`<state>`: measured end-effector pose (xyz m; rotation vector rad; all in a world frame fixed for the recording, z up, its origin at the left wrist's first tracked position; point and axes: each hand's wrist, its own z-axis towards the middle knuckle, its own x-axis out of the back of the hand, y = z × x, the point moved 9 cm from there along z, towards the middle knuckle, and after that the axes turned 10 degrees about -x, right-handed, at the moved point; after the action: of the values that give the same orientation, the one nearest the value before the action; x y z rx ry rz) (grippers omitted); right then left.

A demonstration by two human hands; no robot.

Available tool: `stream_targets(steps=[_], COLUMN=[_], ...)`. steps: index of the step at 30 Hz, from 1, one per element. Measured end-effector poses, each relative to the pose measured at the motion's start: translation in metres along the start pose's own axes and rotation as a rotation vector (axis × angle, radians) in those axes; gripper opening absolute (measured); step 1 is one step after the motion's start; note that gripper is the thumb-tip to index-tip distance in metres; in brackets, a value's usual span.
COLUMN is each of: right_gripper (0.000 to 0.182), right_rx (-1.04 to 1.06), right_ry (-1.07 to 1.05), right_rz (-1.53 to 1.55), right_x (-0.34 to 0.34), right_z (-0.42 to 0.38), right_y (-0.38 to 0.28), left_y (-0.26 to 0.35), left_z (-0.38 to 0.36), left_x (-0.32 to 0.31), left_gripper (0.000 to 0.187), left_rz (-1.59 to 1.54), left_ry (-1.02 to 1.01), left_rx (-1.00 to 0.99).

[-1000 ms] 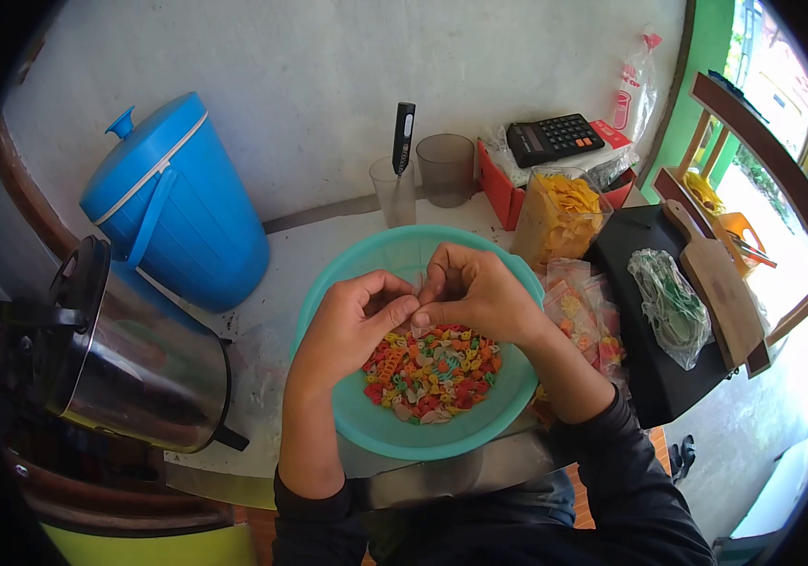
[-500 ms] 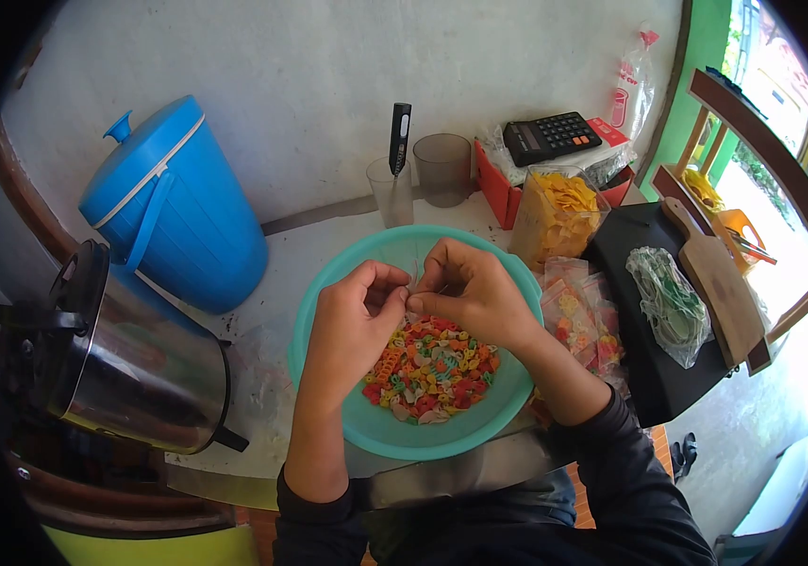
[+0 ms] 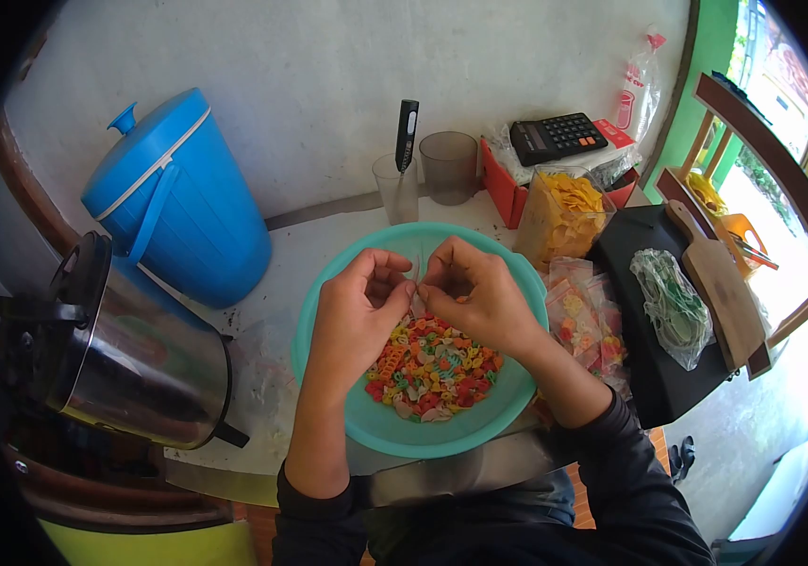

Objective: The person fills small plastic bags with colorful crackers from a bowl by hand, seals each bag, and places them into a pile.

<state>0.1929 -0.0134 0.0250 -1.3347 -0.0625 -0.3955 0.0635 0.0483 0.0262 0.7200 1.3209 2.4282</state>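
My left hand (image 3: 358,307) and my right hand (image 3: 481,297) meet over a turquoise plastic basin (image 3: 515,415). Thumb and fingers of each are pinched on a small clear plastic bag (image 3: 417,267), which shows only faintly between the fingertips. Much of the bag is hidden by the hands or too transparent to make out. Beneath them in the basin lies a heap of colourful dry snack pieces (image 3: 437,373), in red, orange, yellow, green and pale tones. Small filled plastic packets (image 3: 585,316) are piled beside the basin, near my right forearm.
On the left stand a blue lidded cooler jug (image 3: 182,208) and a steel pot (image 3: 144,354). Behind the basin are two cups (image 3: 449,165), one holding a black-handled tool (image 3: 406,137). A chip container (image 3: 564,222), calculator (image 3: 558,138) and wooden board (image 3: 717,283) are at right.
The thumbs have drawn slightly apart, and a little more clear plastic shows between the fingertips. Both hands stay above the basin. The whole view has shifted slightly.
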Motion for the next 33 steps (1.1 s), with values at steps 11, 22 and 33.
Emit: stream_targets(steps=[11, 22, 33], right_gripper=[0.022, 0.020, 0.022], right_rx=[-0.031, 0.123, -0.073], right_ry=[-0.012, 0.065, -0.033], right_rz=[0.170, 0.002, 0.130], right_x=[0.005, 0.002, -0.002], right_z=[0.009, 0.002, 0.006], right_y=[0.015, -0.003, 0.015], left_y=[-0.004, -0.013, -0.001], left_z=[0.001, 0.001, 0.000], left_x=[-0.004, 0.002, -0.007], left_gripper=[0.017, 0.014, 0.022], left_rz=[-0.068, -0.150, 0.116], left_ry=[-0.080, -0.025, -0.164], left_rx=[-0.047, 0.043, 0.012])
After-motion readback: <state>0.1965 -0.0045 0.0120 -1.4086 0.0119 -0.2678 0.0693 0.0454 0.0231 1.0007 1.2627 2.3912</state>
